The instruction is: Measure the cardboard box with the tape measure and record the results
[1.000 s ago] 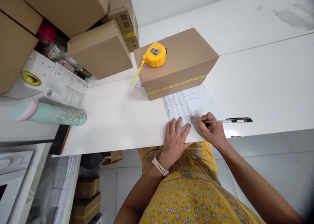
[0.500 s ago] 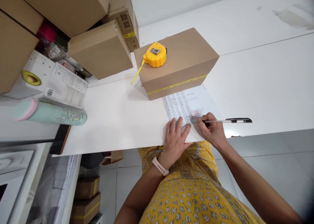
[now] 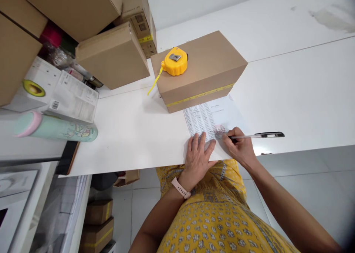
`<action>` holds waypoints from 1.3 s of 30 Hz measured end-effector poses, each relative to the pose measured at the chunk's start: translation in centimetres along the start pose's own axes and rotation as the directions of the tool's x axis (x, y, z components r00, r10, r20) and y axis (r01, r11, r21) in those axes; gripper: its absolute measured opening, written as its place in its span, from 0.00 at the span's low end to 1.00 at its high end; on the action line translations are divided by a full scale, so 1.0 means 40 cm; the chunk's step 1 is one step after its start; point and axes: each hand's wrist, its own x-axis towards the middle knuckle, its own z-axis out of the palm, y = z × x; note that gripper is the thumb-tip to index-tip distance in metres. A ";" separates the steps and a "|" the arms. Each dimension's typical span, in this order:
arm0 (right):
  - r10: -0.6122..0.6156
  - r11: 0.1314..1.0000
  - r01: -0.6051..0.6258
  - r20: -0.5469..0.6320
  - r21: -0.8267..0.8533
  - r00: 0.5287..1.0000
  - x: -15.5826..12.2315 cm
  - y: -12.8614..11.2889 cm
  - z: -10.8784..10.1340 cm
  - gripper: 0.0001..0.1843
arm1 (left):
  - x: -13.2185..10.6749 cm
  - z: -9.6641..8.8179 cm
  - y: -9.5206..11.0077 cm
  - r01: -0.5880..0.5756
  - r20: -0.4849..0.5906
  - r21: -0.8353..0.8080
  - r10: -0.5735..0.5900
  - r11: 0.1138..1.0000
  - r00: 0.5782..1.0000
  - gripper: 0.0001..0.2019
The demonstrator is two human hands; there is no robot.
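A printed sheet of paper [image 3: 226, 114] with columns of text and a round red stamp lies on the white table. My left hand [image 3: 197, 155] rests flat with fingers spread on the sheet's near left edge. In my right hand [image 3: 240, 145] a pen [image 3: 266, 135] with a black cap end is gripped, its writing end close to the paper beside the stamp. The very tip is hidden by my fingers. Over the sheet's far edge stands a closed cardboard box [image 3: 202, 70] with yellow tape, and a yellow tape measure [image 3: 175, 61] sits on it, its end slightly pulled out.
Cardboard boxes [image 3: 113, 57] are stacked at the back left. A white box with an avocado picture [image 3: 74, 97] and a mint-green bottle [image 3: 63, 127] with a pink ring lie in front of them. A dark flat object [image 3: 67, 157] is at the table's left edge. More boxes [image 3: 98, 229] stand below.
Almost nothing differs. Both hands, the pen, the paper and the box keep their places; the view has shifted very slightly.
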 end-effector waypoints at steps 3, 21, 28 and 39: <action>0.010 1.000 -0.011 -0.013 -0.017 1.000 0.000 0.000 0.000 0.15 | 0.000 -0.002 0.000 -0.002 0.002 0.002 0.002 1.000 1.000 0.40; 0.033 0.999 -0.033 -0.020 -0.002 0.999 0.000 0.006 0.001 0.18 | -0.001 0.001 0.000 0.000 0.030 0.011 -0.001 1.000 1.000 0.40; 0.033 0.999 -0.033 -0.029 0.005 0.999 -0.001 0.000 0.001 0.16 | 0.000 0.000 0.001 0.001 0.017 0.005 -0.001 1.000 1.000 0.40; 0.049 0.999 -0.049 -0.042 -0.010 0.998 -0.001 -0.002 0.000 0.16 | -0.001 0.002 0.000 0.002 0.017 0.009 -0.002 1.000 1.000 0.40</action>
